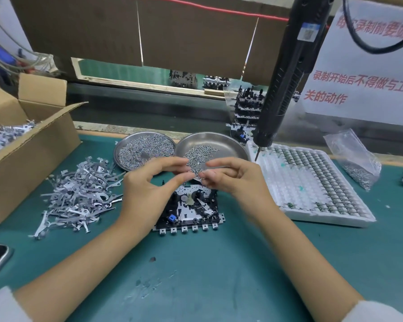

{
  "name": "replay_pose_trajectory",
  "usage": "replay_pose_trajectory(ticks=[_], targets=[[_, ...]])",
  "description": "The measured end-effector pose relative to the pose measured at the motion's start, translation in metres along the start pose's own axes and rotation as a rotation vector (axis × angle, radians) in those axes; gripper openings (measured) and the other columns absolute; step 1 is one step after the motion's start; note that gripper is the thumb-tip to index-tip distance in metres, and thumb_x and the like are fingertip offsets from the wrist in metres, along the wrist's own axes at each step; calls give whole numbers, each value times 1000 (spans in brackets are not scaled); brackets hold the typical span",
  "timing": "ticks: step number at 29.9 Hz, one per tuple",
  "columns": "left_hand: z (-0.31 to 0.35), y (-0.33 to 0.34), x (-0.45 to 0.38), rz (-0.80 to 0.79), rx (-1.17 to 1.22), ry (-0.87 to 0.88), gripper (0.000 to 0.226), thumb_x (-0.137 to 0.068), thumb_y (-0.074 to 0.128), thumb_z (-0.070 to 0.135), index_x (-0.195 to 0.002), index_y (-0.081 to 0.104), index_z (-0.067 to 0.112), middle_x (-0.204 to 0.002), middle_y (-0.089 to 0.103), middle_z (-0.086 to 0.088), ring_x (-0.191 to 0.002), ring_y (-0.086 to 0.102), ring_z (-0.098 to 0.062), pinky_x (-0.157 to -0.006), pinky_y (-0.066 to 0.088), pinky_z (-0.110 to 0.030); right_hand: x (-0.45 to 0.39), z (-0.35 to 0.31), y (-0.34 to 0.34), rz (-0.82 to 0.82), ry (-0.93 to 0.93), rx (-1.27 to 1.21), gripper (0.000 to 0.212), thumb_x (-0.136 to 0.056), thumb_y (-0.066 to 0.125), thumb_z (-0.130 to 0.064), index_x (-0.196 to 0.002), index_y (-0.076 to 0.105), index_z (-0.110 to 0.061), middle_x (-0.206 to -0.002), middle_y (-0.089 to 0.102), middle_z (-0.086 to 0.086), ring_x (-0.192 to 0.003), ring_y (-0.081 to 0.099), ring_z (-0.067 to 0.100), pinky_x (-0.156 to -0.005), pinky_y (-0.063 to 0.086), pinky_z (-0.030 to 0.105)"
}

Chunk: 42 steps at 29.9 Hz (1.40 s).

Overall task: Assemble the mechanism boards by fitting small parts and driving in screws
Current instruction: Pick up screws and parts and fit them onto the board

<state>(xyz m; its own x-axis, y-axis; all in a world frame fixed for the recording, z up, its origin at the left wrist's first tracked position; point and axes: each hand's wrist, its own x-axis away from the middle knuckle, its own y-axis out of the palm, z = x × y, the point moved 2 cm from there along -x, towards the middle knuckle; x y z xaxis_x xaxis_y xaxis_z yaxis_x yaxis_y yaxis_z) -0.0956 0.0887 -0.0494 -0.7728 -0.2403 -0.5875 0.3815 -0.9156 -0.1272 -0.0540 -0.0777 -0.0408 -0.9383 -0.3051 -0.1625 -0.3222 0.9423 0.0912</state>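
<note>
Fingers (186, 176) of the left hand (149, 189) and right hand (230, 180) meet at frame centre, apparently pinching something tiny, above the mechanism board (191, 210) on the tabletop (196, 275), probably to fit it.

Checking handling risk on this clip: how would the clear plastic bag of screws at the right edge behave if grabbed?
The bag is probably floppy, since its crumpled top sags. Screws pooled at its lower end suggest it is bottom-heavy and would shift.
</note>
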Motion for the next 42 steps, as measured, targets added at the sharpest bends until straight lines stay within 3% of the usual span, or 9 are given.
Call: replay_pose_trajectory(ticks=[5,11,20,26,30,37,42], targets=[[2,1,2,-63,-25,51,26,-66,78,23,-91,70,30,-82,72,7,-81,68,-6,-83,53,-23,4,-2,6,-54,-27,42,18,-83,65,5,-89,67,-11,-71,73,4,-68,69,13,-66,56,23],[4,2,2,-87,-189,259,31,-68,79,19,-97,69,19,-82,71,4,-80,66,-14,-80,52,-39,6,-4,6,-68,-70,158,21,-83,67,0,-97,65,-15,-73,73,3,-70,69,14,-72,58,29],[2,3,0,-158,-337,432,26,-71,79,14,-96,74,9,-82,72,4,-77,62,-9,-77,48,-37,7,-2,9,-50,-91,241,34,-83,67,3,-107,62,-21,-73,72,4,-69,68,15,-69,54,25],[2,2,0,-150,-347,461,25,-72,79,12,-96,74,8,-81,72,2,-76,62,-9,-75,47,-36,7,-1,11,3,-57,174,37,-83,68,2,-108,59,-24,-73,73,4,-72,69,21,-74,57,31],[1,1,-1,-159,-407,528,22,-75,77,11,-96,74,7,-79,72,2,-69,64,-19,-74,45,-35,9,3,14,36,-27,143,38,-83,67,3,-102,58,-29,-71,72,3,-70,68,21,-75,58,33],[2,3,0,-174,-411,544,22,-74,77,11,-96,74,8,-79,72,2,-67,64,-20,-73,44,-35,13,4,18,71,-55,200,44,-85,66,3,-106,54,-35,-72,73,1,-73,70,17,-76,57,31],[4,2,0,-155,-382,508,22,-73,77,12,-95,74,7,-81,72,3,-70,64,-15,-77,43,-32,11,2,15,73,-44,188,40,-82,70,-1,-102,57,-33,-70,73,-3,-69,69,10,-69,54,23]])
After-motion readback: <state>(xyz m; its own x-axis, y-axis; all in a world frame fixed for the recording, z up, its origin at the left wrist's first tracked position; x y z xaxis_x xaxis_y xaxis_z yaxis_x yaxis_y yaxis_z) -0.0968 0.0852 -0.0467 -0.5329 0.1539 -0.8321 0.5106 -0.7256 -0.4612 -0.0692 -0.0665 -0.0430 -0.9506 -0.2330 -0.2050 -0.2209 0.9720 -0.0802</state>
